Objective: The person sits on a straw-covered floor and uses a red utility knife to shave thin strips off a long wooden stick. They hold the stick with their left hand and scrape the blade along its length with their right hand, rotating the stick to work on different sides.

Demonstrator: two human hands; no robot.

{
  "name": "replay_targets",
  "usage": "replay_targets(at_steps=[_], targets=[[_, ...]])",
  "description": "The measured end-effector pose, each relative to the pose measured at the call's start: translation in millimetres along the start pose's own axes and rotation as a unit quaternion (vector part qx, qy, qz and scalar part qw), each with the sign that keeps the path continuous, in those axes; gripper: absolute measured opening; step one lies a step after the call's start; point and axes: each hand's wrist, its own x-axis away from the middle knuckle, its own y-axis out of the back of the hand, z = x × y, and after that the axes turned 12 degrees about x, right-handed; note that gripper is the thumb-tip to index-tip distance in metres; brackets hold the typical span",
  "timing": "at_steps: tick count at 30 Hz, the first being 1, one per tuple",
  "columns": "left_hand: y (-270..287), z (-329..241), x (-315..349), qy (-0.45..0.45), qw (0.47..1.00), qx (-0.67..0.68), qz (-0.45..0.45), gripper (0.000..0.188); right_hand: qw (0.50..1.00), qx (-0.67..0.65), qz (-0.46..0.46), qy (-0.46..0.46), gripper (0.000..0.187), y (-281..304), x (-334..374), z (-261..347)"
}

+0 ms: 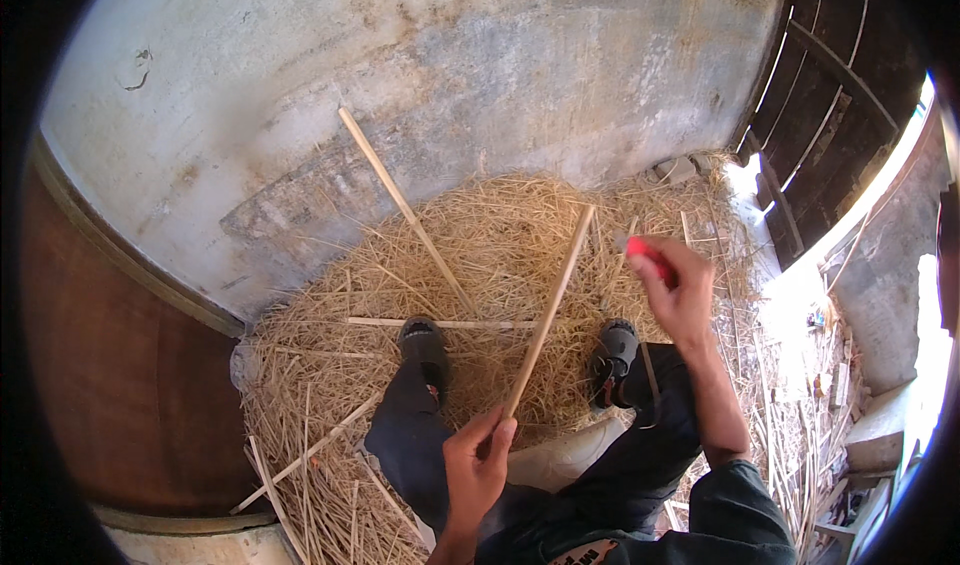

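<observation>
Held piece: a straight, pale tan stick of wood or bamboo (pixel 550 310), up off the floor. Left hand (pixel 478 470) is closed around its lower end. Long axis runs from that hand away from the body, with a slight lean to the person's right; the far end is free.

Right hand (pixel 680 290) is closed on a small red-handled tool (pixel 650 255) with a greyish tip; tip too blurred to identify. Key relation: tool lies right of the stick's far end, just beside it in the view, with a visible gap, no contact. Right hand is nearer the far end; left has the near end.

Below: floor covered in loose yellow straw (pixel 500 245). A second pale, straight stick (pixel 408 205) slants up from the straw toward the wall; cannot tell whether its top touches. A thin, pale strip (pixel 445 322) lies crosswise near the dark shoes (pixel 425 350).

Room: stained, whitish plaster wall (pixel 300 55) ahead; dark wooden plank panel (pixel 835 95) to the right, bright light along its edge; smooth reddish-brown panel (pixel 110 355) at left.
</observation>
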Motion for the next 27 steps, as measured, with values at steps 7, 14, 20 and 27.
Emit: replay_targets(at_steps=[7,14,20,27], targets=[[-23.4,-17.3,-23.0,-0.035,0.998,0.041,-0.01,0.028,0.973,-0.056,0.097,0.202,0.026,-22.8,39.4,34.2],[-33.7,-28.4,-26.9,-0.102,0.994,-0.026,-0.014,0.027,0.966,-0.026,0.083,0.244,0.032,-28.4,49.1,40.0],[-31.6,-20.4,-26.2,-0.152,0.986,-0.065,-0.016,0.031,0.965,-0.003,0.079,0.25,0.033,-24.4,49.5,43.7],[-29.0,-25.2,-13.9,-0.108,0.991,-0.076,-0.002,0.028,0.983,-0.01,0.012,0.182,0.025,-23.6,25.5,25.2]])
